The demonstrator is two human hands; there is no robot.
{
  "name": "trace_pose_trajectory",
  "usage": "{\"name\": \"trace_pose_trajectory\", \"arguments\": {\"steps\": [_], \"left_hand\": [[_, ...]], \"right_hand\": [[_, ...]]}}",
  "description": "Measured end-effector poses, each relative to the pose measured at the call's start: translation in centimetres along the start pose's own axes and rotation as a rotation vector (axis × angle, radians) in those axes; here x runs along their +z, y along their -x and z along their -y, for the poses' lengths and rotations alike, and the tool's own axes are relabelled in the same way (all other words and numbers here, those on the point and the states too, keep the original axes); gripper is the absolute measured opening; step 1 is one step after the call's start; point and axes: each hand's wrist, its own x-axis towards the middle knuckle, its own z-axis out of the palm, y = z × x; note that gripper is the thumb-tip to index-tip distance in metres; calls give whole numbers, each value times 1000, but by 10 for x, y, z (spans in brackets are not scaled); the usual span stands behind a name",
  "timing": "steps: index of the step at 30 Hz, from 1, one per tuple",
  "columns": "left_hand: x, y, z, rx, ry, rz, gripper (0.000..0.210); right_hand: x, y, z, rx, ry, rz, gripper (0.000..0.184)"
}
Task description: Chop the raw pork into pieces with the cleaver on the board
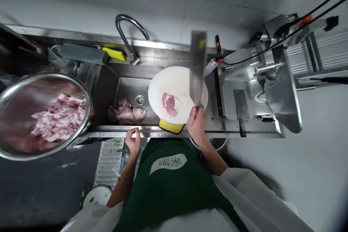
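Note:
My right hand (197, 122) is wrapped round the handle of a cleaver (198, 67), its wide blade pointing up and away from me, slightly blurred, over the right side of a round white cutting board (159, 79). On the board lies a small piece of raw meat (170, 104), left of the blade. My left hand (133, 141) is by the sink's front edge, loosely curled, with a gap between thumb and fingers and nothing seen in it. Just beyond it, larger pieces of raw meat (126, 112) lie in the sink.
A steel bowl (16, 116) of cut meat stands left of the sink (130, 83). A faucet (127, 38) arches behind. To the right are a gas torch (213, 63), a slicing machine (282, 87) and a second cleaver (240, 105). A yellow cloth (172, 127) shows under the board.

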Motion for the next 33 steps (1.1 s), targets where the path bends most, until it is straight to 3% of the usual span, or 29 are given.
{"name": "trace_pose_trajectory", "arguments": {"steps": [1, 3, 6, 9, 12, 14, 16, 19, 21, 26, 29, 33], "left_hand": [[-2, -2, 0, 7, 3, -6, 29], [-2, -11, -3, 28, 7, -21, 29], [14, -36, -23, 101, 2, 19, 31], [58, -61, -64, 256, -6, 198, 39], [117, -70, -106, 463, -90, 510, 56], [149, -67, -122, 479, -182, 602, 65], [168, -62, -126, 456, -247, 621, 69], [174, -57, -119, 432, -269, 596, 71], [171, -57, -114, 444, -275, 604, 73], [164, -58, -113, 479, -320, 633, 75], [162, -58, -115, 487, -325, 637, 75], [161, -57, -116, 477, -331, 621, 76]], "right_hand": [[7, -1, 0, 19, 7, 30, 53], [28, -4, -3, 74, 52, 213, 48], [60, -9, -11, 112, 139, 451, 38], [73, -16, -15, 117, 169, 467, 34], [70, -17, -17, 127, 165, 460, 35], [65, -8, -25, 109, 161, 454, 36], [61, 10, -39, 91, 169, 453, 36], [57, 40, -60, 99, 194, 493, 37], [59, 44, -61, 102, 194, 507, 38], [80, -18, -32, 87, 112, 393, 36], [80, -51, -38, 82, 45, 378, 33], [55, -39, -70, 123, -2, 383, 33]]}}
